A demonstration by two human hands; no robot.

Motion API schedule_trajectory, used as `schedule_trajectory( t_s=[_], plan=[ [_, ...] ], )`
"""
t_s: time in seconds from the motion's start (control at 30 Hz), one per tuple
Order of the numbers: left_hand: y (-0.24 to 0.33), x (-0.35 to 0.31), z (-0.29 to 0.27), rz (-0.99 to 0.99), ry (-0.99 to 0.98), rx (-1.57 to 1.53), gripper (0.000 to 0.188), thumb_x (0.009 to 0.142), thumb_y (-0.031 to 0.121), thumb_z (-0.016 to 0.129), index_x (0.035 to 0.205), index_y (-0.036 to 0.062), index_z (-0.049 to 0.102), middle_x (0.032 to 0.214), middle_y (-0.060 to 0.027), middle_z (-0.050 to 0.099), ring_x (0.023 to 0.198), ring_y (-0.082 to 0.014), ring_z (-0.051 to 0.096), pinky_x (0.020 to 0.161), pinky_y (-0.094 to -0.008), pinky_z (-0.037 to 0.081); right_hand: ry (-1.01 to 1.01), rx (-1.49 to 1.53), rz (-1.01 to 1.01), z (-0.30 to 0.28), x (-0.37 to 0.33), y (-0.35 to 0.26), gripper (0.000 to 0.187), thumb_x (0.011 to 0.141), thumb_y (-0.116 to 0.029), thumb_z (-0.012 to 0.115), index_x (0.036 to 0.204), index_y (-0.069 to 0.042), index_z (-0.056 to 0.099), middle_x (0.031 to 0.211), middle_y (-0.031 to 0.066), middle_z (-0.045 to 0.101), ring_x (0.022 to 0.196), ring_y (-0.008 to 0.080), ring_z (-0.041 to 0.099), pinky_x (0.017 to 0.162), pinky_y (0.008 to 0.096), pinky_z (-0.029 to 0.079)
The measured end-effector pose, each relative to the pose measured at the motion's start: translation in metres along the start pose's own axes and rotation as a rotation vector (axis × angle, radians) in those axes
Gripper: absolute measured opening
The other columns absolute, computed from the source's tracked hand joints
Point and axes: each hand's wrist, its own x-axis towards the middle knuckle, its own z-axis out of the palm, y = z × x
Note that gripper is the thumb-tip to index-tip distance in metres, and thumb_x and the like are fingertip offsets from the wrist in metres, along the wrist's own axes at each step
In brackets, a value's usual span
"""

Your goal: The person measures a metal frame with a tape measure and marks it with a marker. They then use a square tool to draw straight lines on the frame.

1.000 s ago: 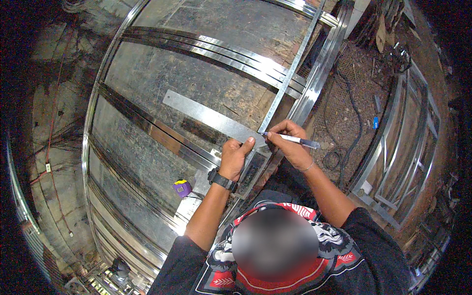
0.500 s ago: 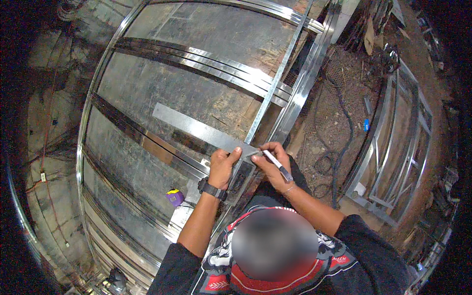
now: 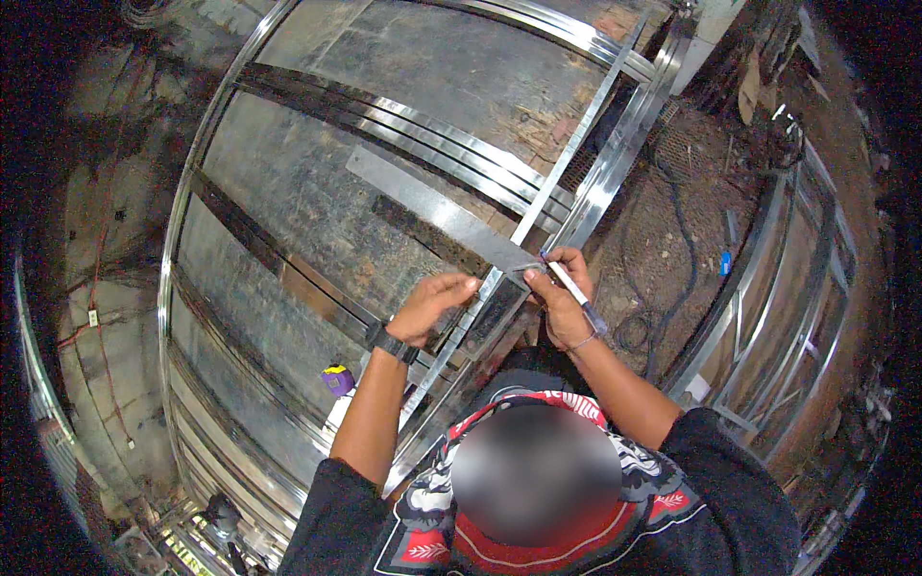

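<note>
A flat grey metal blade, like that of a square (image 3: 432,206), lies slantwise over the frame, its near right end across a thin metal strip (image 3: 574,149). In my right hand (image 3: 560,300) is a white marker pen (image 3: 569,280), pointing up and left; the thumb and fingertips are at the blade's end. My left hand (image 3: 432,305), with a dark watch on the wrist, is off the blade, fingers stretched toward the strip. Whether its fingertips touch the strip I cannot tell.
Shiny metal rails (image 3: 451,144) cross a dark stained board (image 3: 298,144). A purple and yellow tape measure (image 3: 337,380) stands left of my left forearm. On the ground to the right are a dark cable (image 3: 688,254), a blue object (image 3: 725,263) and another metal frame (image 3: 768,298).
My left hand has let go of the blade and moved slightly left, its fingers straightened. The blade's far end now appears further up and right. My right hand still holds the marker pen.
</note>
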Motion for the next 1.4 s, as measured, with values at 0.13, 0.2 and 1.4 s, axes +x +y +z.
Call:
schedule_trajectory(
  t_s=[0.13, 0.2, 1.4],
  plan=[
    [0.016, 0.021, 0.019, 0.033, 0.099, -0.045, 0.031, 0.096, 0.034, 0.071, 0.099, 0.0030, 0.073, 0.091, -0.0007, 0.070, 0.079, -0.0079, 0.060, 0.071, -0.0264, 0.048, -0.019, 0.094, 0.083, -0.005, 0.007, -0.001, 0.040, 0.086, -0.006, 0.078, 0.114, -0.015, 0.051, 0.094, -0.0026, 0.062, 0.077, 0.0058, 0.059, 0.058, 0.0215, 0.050],
    [0.039, 0.017, 0.032, -0.011, 0.115, -0.017, 0.030, 0.096, 0.034, 0.071, 0.099, 0.0035, 0.074, 0.090, -0.0001, 0.071, 0.078, -0.0088, 0.061, 0.073, -0.0277, 0.049, -0.038, 0.090, 0.134, -0.007, 0.006, -0.005, 0.041, 0.086, -0.008, 0.079, 0.115, -0.017, 0.050, 0.097, -0.0025, 0.063, 0.080, 0.0069, 0.061, 0.058, 0.0217, 0.050],
    [0.014, 0.019, 0.042, 0.127, 0.198, -0.602, 0.005, 0.087, 0.006, 0.071, 0.086, 0.0010, 0.072, 0.088, -0.0066, 0.073, 0.078, -0.0154, 0.069, 0.075, -0.0309, 0.053, -0.031, 0.083, 0.038, 0.012, -0.017, 0.001, 0.041, 0.086, -0.007, 0.079, 0.113, -0.012, 0.049, 0.083, -0.0041, 0.055, 0.066, 0.0026, 0.047, 0.053, 0.0217, 0.039]
  ],
)
